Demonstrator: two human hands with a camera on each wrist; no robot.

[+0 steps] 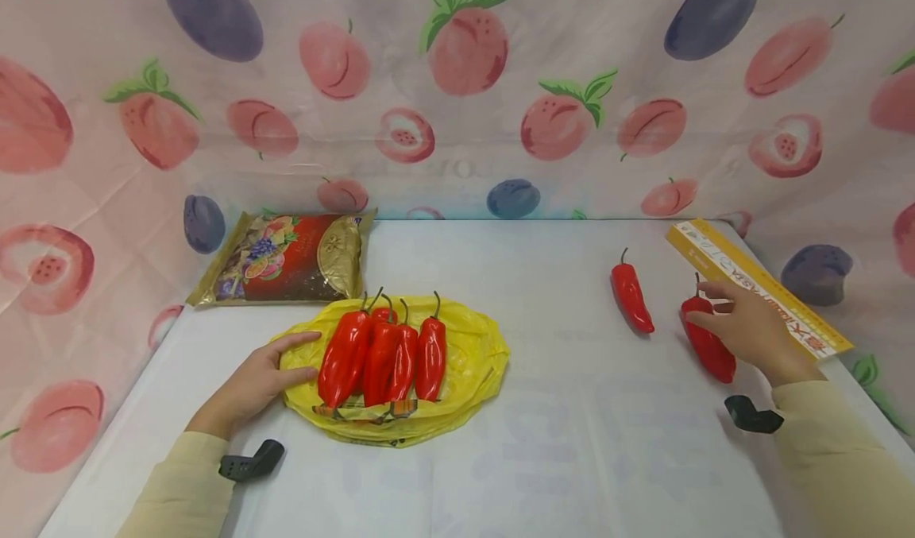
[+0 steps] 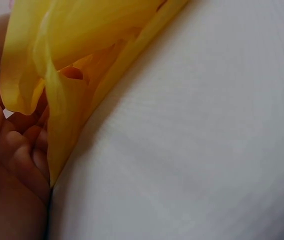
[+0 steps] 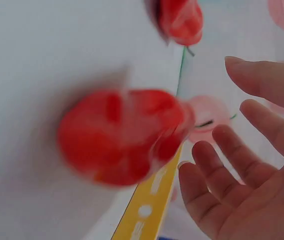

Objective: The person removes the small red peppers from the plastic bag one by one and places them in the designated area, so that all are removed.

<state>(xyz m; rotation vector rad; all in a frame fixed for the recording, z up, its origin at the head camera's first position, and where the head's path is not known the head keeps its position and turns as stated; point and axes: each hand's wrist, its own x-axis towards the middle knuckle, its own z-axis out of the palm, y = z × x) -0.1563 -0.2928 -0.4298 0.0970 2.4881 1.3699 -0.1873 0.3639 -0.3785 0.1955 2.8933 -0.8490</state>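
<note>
- Red peppers (image 1: pixel 381 363), long, glossy and tapering, lie on the worktop: five visible side by side in a yellow bag, two loose at the right.
- Fruit-print cloth (image 1: pixel 468 137), pale pink and softly creased, stands behind and at the sides.
- White worktop (image 1: pixel 557 443), smooth and flat, carries everything else.
- Yellow bag (image 1: pixel 475 355), thin crinkled plastic, spreads in a rough oval with a folded rim.
- Shiny packet (image 1: pixel 303 256), pillow-shaped with gold ends and printed fruit, lies behind the bag.
- Yellow-and-white box (image 1: pixel 761 284), narrow and straight-edged, lies slantwise at the far right.
- Left hand (image 1: pixel 260 375): thumb and index finger stand apart on the bag's rim; the others bend at the plastic, and whether this grip clasps it I cannot tell.
- Right hand (image 1: pixel 750 327): its grip is loose, fingers slightly bent and apart, just beside the nearer loose pepper (image 1: pixel 709 351).
- Farther loose pepper (image 1: pixel 632 298), slimmer, lies to the left of that one.
- Stems (image 1: pixel 623 257), thin, dark and curved, point away from the person.
</note>
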